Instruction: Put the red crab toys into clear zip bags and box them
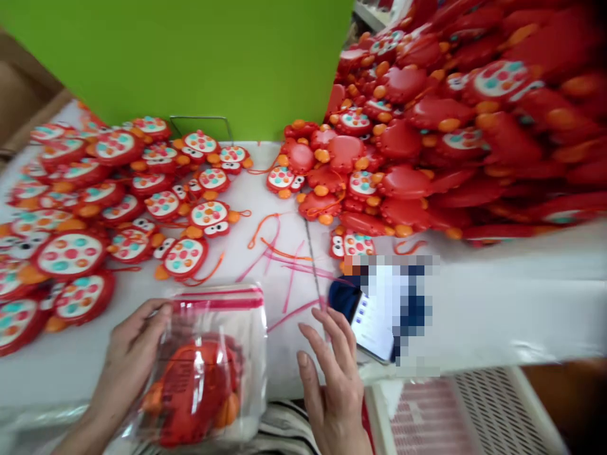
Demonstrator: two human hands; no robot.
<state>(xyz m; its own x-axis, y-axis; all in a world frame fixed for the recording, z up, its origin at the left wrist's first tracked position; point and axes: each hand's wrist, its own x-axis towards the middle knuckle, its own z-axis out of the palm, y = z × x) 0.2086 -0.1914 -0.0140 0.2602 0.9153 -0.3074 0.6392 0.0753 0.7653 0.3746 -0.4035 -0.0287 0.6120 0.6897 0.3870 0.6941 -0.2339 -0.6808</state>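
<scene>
My left hand (130, 351) grips the left edge of a clear plastic zip bag (215, 316) with a pink seal strip along its top. Inside the bag lies a red crab-shaped toy (196, 388) with orange feet. The bag rests at the near edge of the white table (497, 297). My right hand (334, 376) hovers just right of the bag, fingers spread and holding nothing. A phone (365, 316) lies on the table just beyond my right fingertips.
Many red crab toys with dotted faces (71, 253) cover the table's left side. A tall heap of the same toys (450, 114) fills the right. Loose pink strips (289, 272) lie mid-table. A green panel (213, 57) stands behind. A white slatted crate (474, 411) sits lower right.
</scene>
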